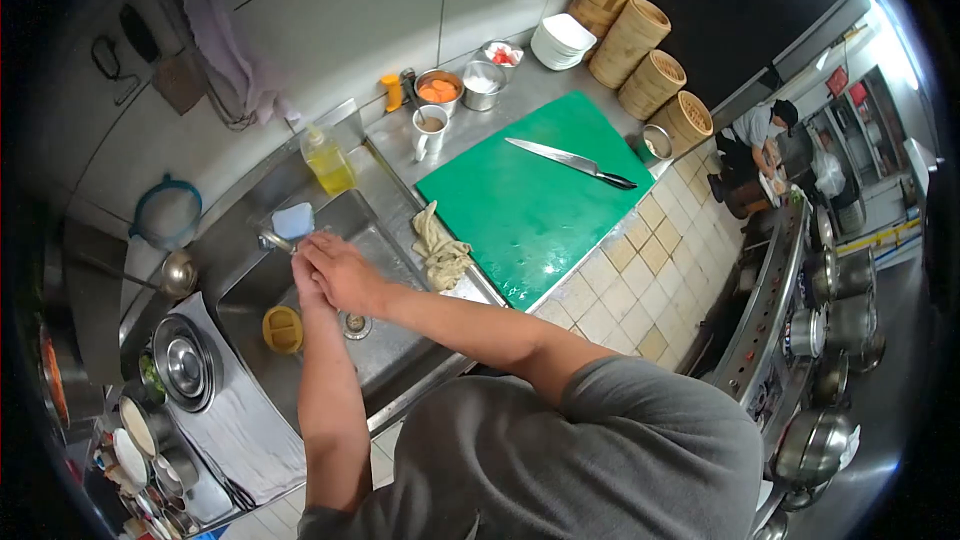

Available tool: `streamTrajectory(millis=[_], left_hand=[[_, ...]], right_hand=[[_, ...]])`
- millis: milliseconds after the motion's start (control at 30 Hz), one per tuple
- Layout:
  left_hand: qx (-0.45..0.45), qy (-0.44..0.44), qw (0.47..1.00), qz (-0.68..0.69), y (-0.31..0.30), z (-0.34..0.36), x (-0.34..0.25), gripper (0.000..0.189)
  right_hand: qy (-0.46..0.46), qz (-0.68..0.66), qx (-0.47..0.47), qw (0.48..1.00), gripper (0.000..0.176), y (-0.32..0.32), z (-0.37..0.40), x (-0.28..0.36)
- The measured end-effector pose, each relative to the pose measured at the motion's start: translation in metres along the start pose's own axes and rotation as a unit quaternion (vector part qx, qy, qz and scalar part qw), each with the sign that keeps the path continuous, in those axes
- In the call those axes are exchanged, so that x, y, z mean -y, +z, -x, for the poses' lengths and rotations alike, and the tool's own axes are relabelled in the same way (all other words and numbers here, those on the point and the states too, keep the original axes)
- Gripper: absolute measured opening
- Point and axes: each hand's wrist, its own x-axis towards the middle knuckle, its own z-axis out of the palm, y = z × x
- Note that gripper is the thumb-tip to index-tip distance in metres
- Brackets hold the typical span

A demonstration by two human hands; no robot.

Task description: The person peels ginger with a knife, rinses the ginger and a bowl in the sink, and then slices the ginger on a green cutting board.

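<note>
My two hands meet over the steel sink point(400, 360), just below the tap point(275, 240). My right hand point(345, 275) lies over my left hand point(305, 280), palms pressed together, with nothing seen in them. A blue sponge point(293, 221) rests behind the tap. In the basin sit a yellow round object point(283, 329) and the drain point(355, 324). A wrung cloth point(440, 252) lies on the sink's right edge.
A green cutting board point(540, 195) with a knife point(572, 161) lies right of the sink. Soap bottle point(328, 160), cup point(430, 130), metal bowls point(440, 90) and bamboo steamers point(640, 50) line the back. Stacked metal bowls point(185, 365) stand left. Another person point(760, 135) works far right.
</note>
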Motion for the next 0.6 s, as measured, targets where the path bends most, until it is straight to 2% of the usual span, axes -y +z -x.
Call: streamTrajectory(millis=[33,67,100,133,200,233,267,300,333,367,400,433,467,500,533,567,600], left_hand=[[-0.039,0.01,0.998,-0.051,0.006,-0.002,-0.002,0.022],[-0.079,0.022,0.992,-0.1,0.02,0.001,-0.004,0.021],[-0.095,-0.047,0.988,-0.115,0.032,0.009,-0.014,0.026],[-0.091,-0.05,0.988,-0.117,0.019,0.001,-0.015,0.026],[-0.021,-0.026,0.999,0.04,-0.031,-0.024,-0.031,0.032],[-0.02,0.004,0.999,0.038,-0.036,-0.02,-0.037,0.034],[-0.015,0.03,0.999,0.037,-0.039,-0.013,-0.043,0.036],[0.062,0.006,0.994,0.085,-0.051,-0.002,-0.053,0.043],[0.037,0.039,0.998,0.021,-0.031,0.021,-0.052,0.047],[0.108,0.05,0.992,-0.051,-0.103,-0.001,-0.071,0.046],[0.048,0.017,0.998,0.027,-0.055,0.038,-0.06,0.046],[0.01,0.064,0.997,-0.053,-0.066,0.043,-0.055,0.047],[-0.063,0.083,0.977,-0.188,-0.063,0.059,-0.035,0.038],[-0.114,0.035,0.979,-0.165,-0.105,0.058,-0.029,0.029],[-0.21,-0.074,0.946,-0.233,-0.117,0.063,-0.015,0.023],[-0.386,-0.073,0.879,-0.271,-0.086,0.08,0.021,0.025],[-0.384,-0.158,0.843,-0.341,-0.102,0.079,0.022,0.032]], right_hand=[[0.0,0.002,-0.002,1.0,0.038,-0.011,0.003,0.0],[0.018,-0.052,-0.008,0.998,0.041,-0.029,0.009,-0.001],[0.036,-0.105,-0.014,0.994,0.044,-0.05,0.017,-0.003],[0.045,-0.081,-0.003,0.996,0.042,-0.07,0.031,-0.017],[0.083,-0.03,-0.012,0.996,0.039,-0.117,0.064,-0.06],[0.115,-0.002,-0.035,0.993,0.038,-0.145,0.077,-0.084],[0.207,0.029,-0.046,0.977,0.037,-0.176,0.092,-0.113],[0.303,0.062,-0.063,0.949,0.037,-0.207,0.105,-0.145],[0.318,0.114,-0.089,0.937,0.039,-0.238,0.115,-0.181],[0.339,0.169,-0.12,0.918,0.041,-0.28,0.13,-0.212],[0.358,0.19,-0.153,0.901,0.041,-0.32,0.144,-0.236],[0.358,0.314,-0.158,0.865,0.04,-0.349,0.154,-0.258],[0.355,0.426,-0.149,0.819,0.04,-0.374,0.165,-0.28],[0.372,0.432,-0.165,0.805,0.04,-0.395,0.179,-0.301],[0.408,0.397,-0.088,0.817,0.043,-0.413,0.192,-0.321],[0.44,0.354,-0.01,0.825,0.045,-0.43,0.206,-0.336],[0.452,0.353,-0.023,0.819,0.045,-0.443,0.211,-0.329]])
